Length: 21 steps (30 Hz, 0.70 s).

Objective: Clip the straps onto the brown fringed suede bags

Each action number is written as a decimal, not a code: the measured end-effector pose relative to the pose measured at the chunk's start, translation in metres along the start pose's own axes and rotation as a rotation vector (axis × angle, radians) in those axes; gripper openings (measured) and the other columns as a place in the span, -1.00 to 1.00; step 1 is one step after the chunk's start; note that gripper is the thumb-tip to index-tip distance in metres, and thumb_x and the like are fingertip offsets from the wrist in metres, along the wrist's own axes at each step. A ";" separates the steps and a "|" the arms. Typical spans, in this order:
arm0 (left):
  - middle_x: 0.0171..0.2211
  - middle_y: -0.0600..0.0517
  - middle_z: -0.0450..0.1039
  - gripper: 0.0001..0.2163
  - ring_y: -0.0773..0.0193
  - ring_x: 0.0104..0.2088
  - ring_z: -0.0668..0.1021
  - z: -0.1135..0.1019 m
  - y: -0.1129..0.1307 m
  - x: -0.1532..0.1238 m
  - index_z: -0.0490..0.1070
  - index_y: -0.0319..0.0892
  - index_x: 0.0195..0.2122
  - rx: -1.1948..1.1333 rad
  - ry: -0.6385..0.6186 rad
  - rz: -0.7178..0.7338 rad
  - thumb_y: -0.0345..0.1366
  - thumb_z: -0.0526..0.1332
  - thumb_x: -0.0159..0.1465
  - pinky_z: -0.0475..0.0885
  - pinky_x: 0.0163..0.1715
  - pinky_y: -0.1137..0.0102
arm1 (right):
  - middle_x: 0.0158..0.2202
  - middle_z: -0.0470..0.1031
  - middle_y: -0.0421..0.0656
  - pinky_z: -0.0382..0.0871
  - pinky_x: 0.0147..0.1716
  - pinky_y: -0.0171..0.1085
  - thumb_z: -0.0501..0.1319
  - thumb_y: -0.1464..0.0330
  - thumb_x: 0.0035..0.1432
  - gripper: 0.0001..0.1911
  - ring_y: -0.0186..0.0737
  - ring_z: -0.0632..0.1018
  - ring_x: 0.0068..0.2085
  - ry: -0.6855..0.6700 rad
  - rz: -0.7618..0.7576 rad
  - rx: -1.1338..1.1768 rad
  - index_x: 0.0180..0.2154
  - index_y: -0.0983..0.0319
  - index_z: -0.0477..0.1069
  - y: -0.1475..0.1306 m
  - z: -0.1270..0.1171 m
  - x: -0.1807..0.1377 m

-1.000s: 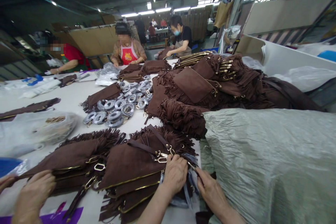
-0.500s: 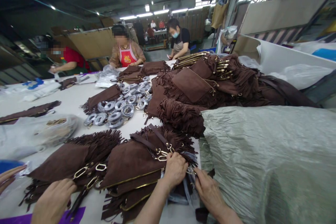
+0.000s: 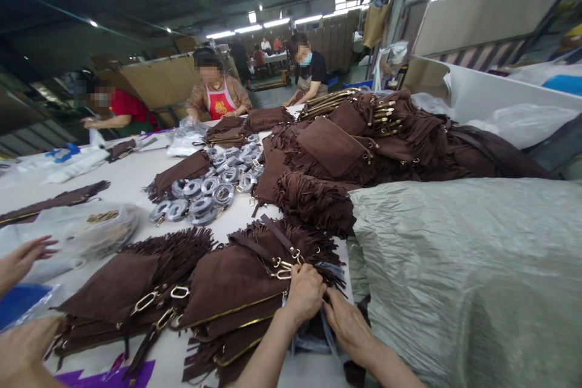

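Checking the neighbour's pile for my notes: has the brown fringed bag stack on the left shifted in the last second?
Yes. The left bag stack was pulled leftward, away from the stack under my hands, opening a gap of table.

on the desk, a stack of fringed bags lies nearest, with a second bag to its left. behind them sit coiled straps; right of the straps rises a big heap of bags. a crinkled sack fills the right side, just beside the near stack.
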<state>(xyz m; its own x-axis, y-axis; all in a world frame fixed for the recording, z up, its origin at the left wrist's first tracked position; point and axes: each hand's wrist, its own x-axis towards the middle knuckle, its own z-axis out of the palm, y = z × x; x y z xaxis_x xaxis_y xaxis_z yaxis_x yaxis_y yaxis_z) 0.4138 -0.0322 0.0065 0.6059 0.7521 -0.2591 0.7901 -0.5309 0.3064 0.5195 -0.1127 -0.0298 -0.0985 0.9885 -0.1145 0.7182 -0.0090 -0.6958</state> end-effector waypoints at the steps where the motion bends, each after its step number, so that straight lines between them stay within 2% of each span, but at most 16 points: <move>1: -0.36 0.03 0.43 -0.78 0.26 -0.20 0.35 0.000 0.000 0.000 0.35 -0.20 -0.48 0.001 0.003 0.001 -0.33 -0.01 0.24 0.09 -0.14 0.26 | -0.26 0.44 -0.03 0.33 -0.23 -0.22 -0.15 0.45 0.20 -0.76 -0.14 0.50 -0.20 -0.012 0.020 -0.024 -0.14 0.29 0.20 -0.001 0.000 0.000; 5: -0.37 0.04 0.41 -0.75 0.26 -0.21 0.34 0.002 -0.002 0.000 0.33 -0.19 -0.48 0.009 0.029 0.018 -0.32 -0.05 0.27 0.10 -0.13 0.25 | -0.30 0.47 -0.03 0.30 -0.32 -0.25 -0.14 0.48 0.17 -0.76 -0.12 0.52 -0.25 -0.004 0.089 -0.076 -0.18 0.29 0.22 -0.001 0.002 0.002; 8: -0.35 0.06 0.40 -0.74 0.28 -0.21 0.34 0.005 -0.004 -0.004 0.33 -0.16 -0.41 0.016 0.072 0.043 -0.36 -0.11 0.29 0.11 -0.13 0.27 | -0.32 0.49 -0.03 0.27 -0.37 -0.27 -0.17 0.47 0.18 -0.74 -0.11 0.53 -0.28 0.035 0.162 -0.096 -0.19 0.29 0.23 0.008 -0.004 0.002; 12: -0.31 0.05 0.37 -0.93 0.22 -0.14 0.31 0.016 -0.003 -0.015 0.30 -0.15 -0.33 0.081 0.207 0.107 -0.39 0.06 0.19 0.10 -0.08 0.23 | -0.36 0.51 -0.04 0.24 -0.42 -0.29 -0.19 0.44 0.19 -0.74 -0.13 0.54 -0.30 0.087 0.254 -0.117 -0.24 0.26 0.23 0.026 -0.022 0.002; 16: -0.20 0.01 0.35 -0.75 0.12 -0.04 0.26 0.030 0.002 -0.017 0.27 -0.17 -0.19 0.142 0.297 0.074 -0.27 0.20 0.11 0.03 0.00 0.13 | -0.31 0.52 -0.04 0.25 -0.38 -0.31 -0.18 0.45 0.19 -0.75 -0.17 0.54 -0.27 0.103 0.285 -0.130 -0.23 0.26 0.23 0.031 -0.028 0.001; 19: -0.24 -0.01 0.36 -0.82 0.10 -0.09 0.29 0.035 0.009 -0.009 0.30 -0.20 -0.22 0.210 0.278 0.003 -0.29 0.14 0.16 0.05 -0.02 0.10 | -0.34 0.52 -0.02 0.24 -0.40 -0.31 -0.16 0.47 0.18 -0.76 -0.16 0.54 -0.31 0.088 0.298 -0.152 -0.26 0.28 0.25 0.028 -0.021 0.001; 21: -0.26 -0.06 0.37 -0.87 0.09 -0.13 0.30 0.033 0.012 -0.001 0.33 -0.23 -0.25 0.248 0.190 -0.005 -0.35 0.07 0.20 0.05 -0.04 0.07 | -0.35 0.52 -0.02 0.23 -0.41 -0.30 -0.15 0.48 0.17 -0.76 -0.15 0.54 -0.32 0.079 0.298 -0.166 -0.26 0.29 0.26 0.025 -0.016 0.002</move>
<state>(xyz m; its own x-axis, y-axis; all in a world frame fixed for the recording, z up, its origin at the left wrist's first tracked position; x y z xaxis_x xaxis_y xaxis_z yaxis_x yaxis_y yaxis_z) 0.4252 -0.0522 -0.0201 0.5920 0.8022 -0.0772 0.8059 -0.5883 0.0662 0.5481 -0.1089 -0.0356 0.1818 0.9547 -0.2356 0.8100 -0.2812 -0.5147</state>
